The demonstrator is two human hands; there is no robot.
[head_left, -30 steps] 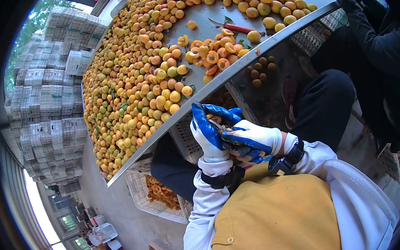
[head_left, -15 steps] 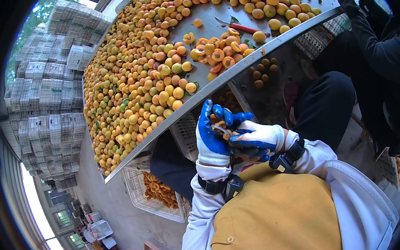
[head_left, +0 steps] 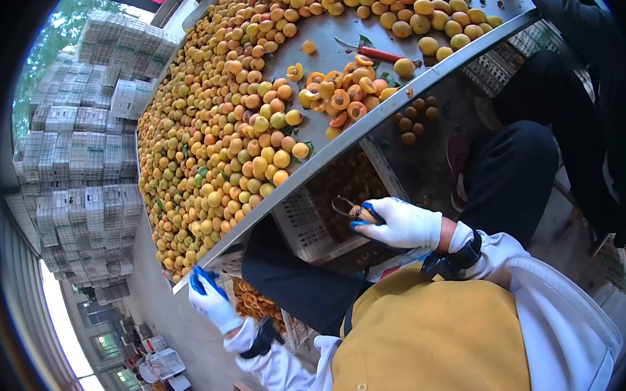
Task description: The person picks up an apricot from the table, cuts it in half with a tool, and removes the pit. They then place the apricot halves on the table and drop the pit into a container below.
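Observation:
My right hand (head_left: 399,224), in a white glove with blue palm and fingers, is closed around a short tan-handled tool (head_left: 355,211). The tool ends in a curved metal loop, above a crate of apricot pieces (head_left: 343,190) under the table. Far to the left, my gloved left hand (head_left: 211,295) is at the near corner of the metal table (head_left: 254,217). Its blue fingers look partly stretched, and nothing shows in them. Whole apricots (head_left: 215,154) cover much of the table. A heap of halved apricots (head_left: 344,90) lies near its edge.
A red-handled knife (head_left: 379,54) lies beyond the halves. Below my left hand stands a crate of apricot halves (head_left: 256,303). Several brown fruits (head_left: 412,123) lie beneath the table. A person in dark trousers (head_left: 519,161) sits at right. Stacked crates (head_left: 90,153) stand at left.
My hands were together at the tool; now they are apart. The left has swung left and down to the table corner. The right keeps the tool, its loop now over the crate.

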